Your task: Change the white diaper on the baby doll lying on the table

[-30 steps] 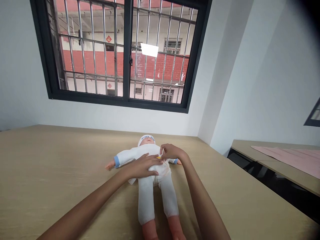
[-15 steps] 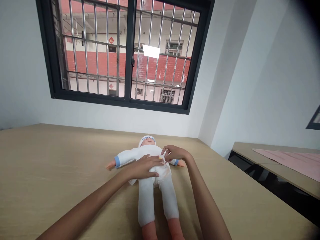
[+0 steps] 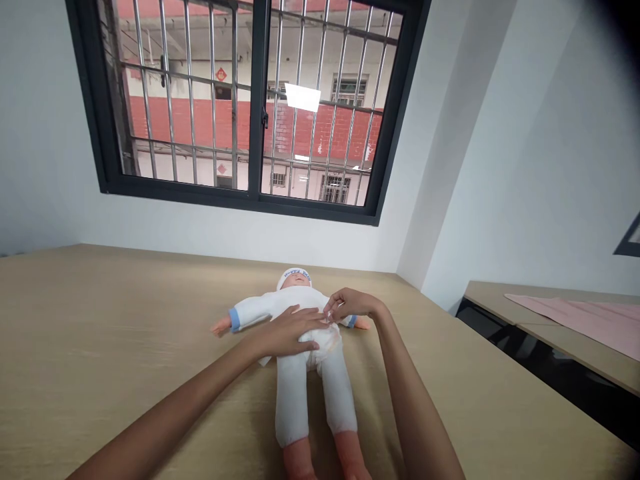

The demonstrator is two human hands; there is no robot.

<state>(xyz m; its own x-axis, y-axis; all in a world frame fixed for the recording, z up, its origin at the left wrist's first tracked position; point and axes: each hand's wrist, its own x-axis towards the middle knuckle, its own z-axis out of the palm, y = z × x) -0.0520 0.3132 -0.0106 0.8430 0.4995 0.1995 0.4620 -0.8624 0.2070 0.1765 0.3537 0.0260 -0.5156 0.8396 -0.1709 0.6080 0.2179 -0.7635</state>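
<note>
A baby doll [image 3: 295,293] in white clothes with blue cuffs and a white printed cap lies on its back, legs toward me. Around its hips is a white diaper [image 3: 327,341]. My left hand [image 3: 296,331] lies flat across the doll's belly and the diaper's upper part, fingers spread. At the right side of the diaper's waist, my right hand [image 3: 347,305] has thumb and fingers pinched on a small whitish piece of the diaper's edge. The fingertips partly hide that piece.
The doll lies on a wide wooden table [image 3: 150,373]. A second table [image 3: 530,310] at the right carries a pink cloth [image 3: 585,322]. Behind stand a white wall and a barred window [image 3: 255,167].
The view has shifted very slightly. My right fingers have closed more tightly at the diaper's waist edge. My left hand stays on the doll's belly.
</note>
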